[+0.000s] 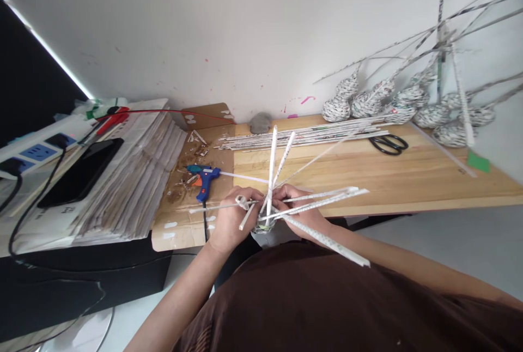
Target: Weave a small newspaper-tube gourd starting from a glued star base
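Observation:
In front of my body, just off the table's near edge, I hold a small woven newspaper piece (263,225) with several rolled paper sticks (322,238) fanning out of it. Its lower part is mostly hidden by my hands and the sticks. My left hand (233,218) is closed on its left side, fingertips at the joint where the sticks meet. From the right, my right hand (300,211) pinches the sticks at that same joint. One thin stick runs off to the upper right. A blue hot glue gun (207,182) lies left of my hands.
Loose paper sticks (302,133) lie along the table (433,177), with black-handled scissors (388,144) nearby. Several woven gourd shapes (370,100) stand by the wall. A newspaper stack (151,177), black phone (81,172) and power strip (32,153) are at left.

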### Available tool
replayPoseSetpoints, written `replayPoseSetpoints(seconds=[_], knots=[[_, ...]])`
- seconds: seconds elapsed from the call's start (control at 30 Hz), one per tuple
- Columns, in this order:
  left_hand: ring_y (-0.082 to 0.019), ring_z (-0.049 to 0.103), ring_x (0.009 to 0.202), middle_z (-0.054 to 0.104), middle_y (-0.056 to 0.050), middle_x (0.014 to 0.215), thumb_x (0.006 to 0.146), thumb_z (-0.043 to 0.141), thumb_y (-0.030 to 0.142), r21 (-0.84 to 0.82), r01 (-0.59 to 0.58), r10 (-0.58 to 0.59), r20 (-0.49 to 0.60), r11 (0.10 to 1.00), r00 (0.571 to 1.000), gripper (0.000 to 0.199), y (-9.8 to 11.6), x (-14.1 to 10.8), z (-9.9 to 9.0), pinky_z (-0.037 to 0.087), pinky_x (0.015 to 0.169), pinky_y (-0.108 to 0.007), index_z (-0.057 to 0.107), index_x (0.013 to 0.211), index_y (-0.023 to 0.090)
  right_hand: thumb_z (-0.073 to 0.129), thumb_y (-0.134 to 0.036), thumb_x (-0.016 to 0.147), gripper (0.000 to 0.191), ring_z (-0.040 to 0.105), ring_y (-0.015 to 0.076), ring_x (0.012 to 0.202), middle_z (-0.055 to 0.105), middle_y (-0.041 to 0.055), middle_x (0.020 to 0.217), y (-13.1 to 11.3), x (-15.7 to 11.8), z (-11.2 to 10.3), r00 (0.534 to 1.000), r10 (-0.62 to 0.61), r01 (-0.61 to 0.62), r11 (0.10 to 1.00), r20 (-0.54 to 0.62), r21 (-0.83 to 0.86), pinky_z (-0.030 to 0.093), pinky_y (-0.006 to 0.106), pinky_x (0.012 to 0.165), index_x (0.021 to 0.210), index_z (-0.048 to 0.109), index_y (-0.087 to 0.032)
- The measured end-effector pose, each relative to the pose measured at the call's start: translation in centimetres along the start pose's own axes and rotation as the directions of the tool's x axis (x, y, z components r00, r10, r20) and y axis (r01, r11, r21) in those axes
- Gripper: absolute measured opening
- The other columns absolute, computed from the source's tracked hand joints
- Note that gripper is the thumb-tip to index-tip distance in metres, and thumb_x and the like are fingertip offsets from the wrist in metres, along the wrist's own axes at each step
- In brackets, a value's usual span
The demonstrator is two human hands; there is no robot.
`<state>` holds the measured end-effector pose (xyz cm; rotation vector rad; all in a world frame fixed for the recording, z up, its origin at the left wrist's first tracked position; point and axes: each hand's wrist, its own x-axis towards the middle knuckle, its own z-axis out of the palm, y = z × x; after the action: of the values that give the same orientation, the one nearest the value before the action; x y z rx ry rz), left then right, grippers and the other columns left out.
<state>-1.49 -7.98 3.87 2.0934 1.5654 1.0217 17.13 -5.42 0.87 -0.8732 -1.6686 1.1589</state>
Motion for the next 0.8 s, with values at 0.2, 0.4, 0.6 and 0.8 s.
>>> replayPoseSetpoints(seconds=[0.2,0.4,0.6,0.8], knots=[[-0.018,0.066,0.082,0.072,-0.003,0.083,0.085,0.062,0.022,-0.082,0.067,-0.068,-0.018,0.994,0.997,0.008,-0.6,0.0,0.9,0.051,0.078,-0.03,0.067,0.079,0.022,0.062,-0.026,0.087,0.007,0.065,0.017,0.071,0.067,0.0017,0.078,0.6,0.2,0.0,0.995,0.09,-0.092,0.995,-0.046,-0.037,0.051,0.029,0.062,0.082,0.061,-0.022],[-0.016,0.066,0.079,0.072,-0.003,0.083,0.083,0.064,0.023,-0.122,0.082,-0.086,-0.028,0.989,0.996,0.008,-0.4,-0.1,1.0,0.052,0.076,-0.028,0.068,0.076,0.021,0.066,-0.03,0.084,0.011,0.065,0.016,0.071,0.068,0.0017,0.079,0.6,0.2,0.0,0.994,0.101,-0.092,0.983,-0.048,0.161,0.054,0.029,0.064,0.08,0.06,-0.022],[-0.016,0.066,0.078,0.072,-0.003,0.083,0.083,0.063,0.023,-0.065,0.089,-0.091,-0.022,0.994,0.996,0.009,0.3,0.0,0.4,0.052,0.073,-0.027,0.069,0.09,0.021,0.065,-0.027,0.082,0.008,0.067,0.0193,0.076,0.07,0.0031,0.08,0.1,-0.1,0.2,0.994,0.043,-0.029,0.989,-0.1,0.143,0.057,0.034,0.069,0.075,0.064,-0.023],[-0.017,0.068,0.083,0.074,-0.004,0.087,0.083,0.062,0.017,-0.061,-0.034,0.035,0.016,0.998,0.999,0.012,0.9,0.5,0.0,0.051,0.08,-0.027,0.073,0.085,0.022,0.063,-0.018,0.08,0.009,0.069,0.0223,0.084,0.073,0.0043,0.088,0.2,0.0,0.0,1.0,0.014,-0.012,0.999,-0.028,0.047,0.056,0.038,0.078,0.076,0.07,-0.023]])
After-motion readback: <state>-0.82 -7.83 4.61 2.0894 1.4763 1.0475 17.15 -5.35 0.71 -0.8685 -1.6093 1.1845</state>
